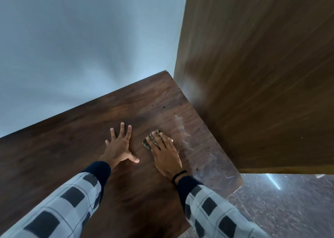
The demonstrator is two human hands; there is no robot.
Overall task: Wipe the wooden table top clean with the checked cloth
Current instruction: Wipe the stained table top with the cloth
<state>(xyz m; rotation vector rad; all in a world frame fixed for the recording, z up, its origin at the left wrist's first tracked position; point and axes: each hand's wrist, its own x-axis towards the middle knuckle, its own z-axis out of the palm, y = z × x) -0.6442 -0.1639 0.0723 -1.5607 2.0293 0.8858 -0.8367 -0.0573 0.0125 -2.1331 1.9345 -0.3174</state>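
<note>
The dark wooden table top (75, 147) fills the lower left and middle of the head view. My right hand (165, 153) lies flat with straight fingers on the folded checked cloth (147, 142) and presses it onto the wood near the table's right end. Only the cloth's left and far edges show past the fingers. My left hand (120, 145) rests palm down on the bare wood just left of it, fingers spread. Pale dusty smears and small dark spots (182, 129) mark the surface to the right of the cloth.
A tall brown wooden panel (262, 75) stands against the table's right end. A pale blue wall (72, 47) runs behind the table. Speckled stone floor (289, 210) shows past the table's near right corner.
</note>
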